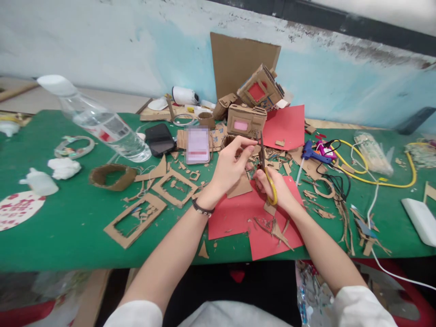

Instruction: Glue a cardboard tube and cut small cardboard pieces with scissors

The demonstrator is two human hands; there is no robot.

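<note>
Your right hand (277,188) has its fingers closed through the yellow loop of the scissors (267,170), gripping the handle. The blades run up and away from that hand, toward the far side of the table, long axis near upright in the view with a slight lean left. The tips end right by your left hand (229,169).

The left hand's thumb and fingers are pinched together on a small cardboard piece (255,144) at the blade tips. That piece sits just far-left of the right hand, directly in line with the blades. The left hand is the nearer one to it; the right reaches it only through the scissors.

A bigger cardboard scrap (240,187) shows below the left palm, over the red paper (235,215). You can't tell if the hand holds it or it just lies there.

Hard to make out:
- whether the blades are open or shut, as they read as one dark line
- the pinched piece's shape, mostly covered by fingertips and lost against the cardboard house (245,120) behind it
- the right-hand fingers inside the loop, hidden by the handle

The green table (68,227) is littered with cardboard frames (135,219) to the left and a glue gun (315,152) to the right. The bottle (102,122) at far left is blurred.
</note>
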